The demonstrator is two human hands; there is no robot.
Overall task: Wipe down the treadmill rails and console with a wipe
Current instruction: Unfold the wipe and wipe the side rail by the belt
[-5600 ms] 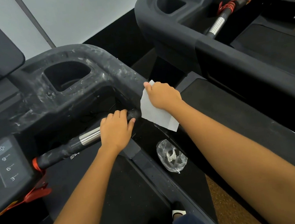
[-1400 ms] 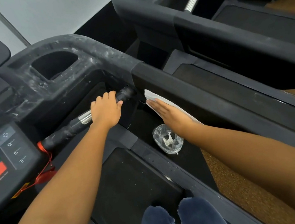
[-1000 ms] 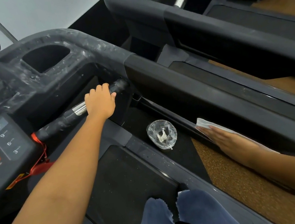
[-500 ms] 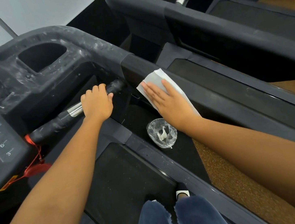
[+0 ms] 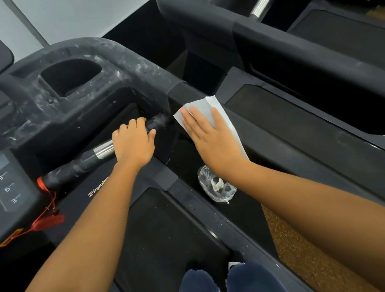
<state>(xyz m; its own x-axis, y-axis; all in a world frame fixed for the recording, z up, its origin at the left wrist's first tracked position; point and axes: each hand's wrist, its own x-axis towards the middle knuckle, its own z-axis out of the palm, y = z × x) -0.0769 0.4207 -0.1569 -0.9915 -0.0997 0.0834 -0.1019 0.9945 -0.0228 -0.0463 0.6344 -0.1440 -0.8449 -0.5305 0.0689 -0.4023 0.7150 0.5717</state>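
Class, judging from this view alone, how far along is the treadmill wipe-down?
Done: nothing looks finished. In hand: the right hand presses the wipe flat on the rail's front end; the left hand grips the handlebar. Left: the console, still white-smeared.

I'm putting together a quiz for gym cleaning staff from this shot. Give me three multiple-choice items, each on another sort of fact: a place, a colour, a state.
1. Where does the crumpled clear plastic lie?
A. in the cup holder
B. on the dark ledge below the right hand
C. on the belt

2. What colour is the wipe?
A. white
B. blue
C. yellow

3. How does the left hand stand?
A. flat on the console
B. hanging free
C. curled round the handlebar

Answers:
1 B, it sits beside the belt, under the right hand.
2 A, white shows round the flat fingers on the side rail.
3 C, the fingers wrap the handlebar.
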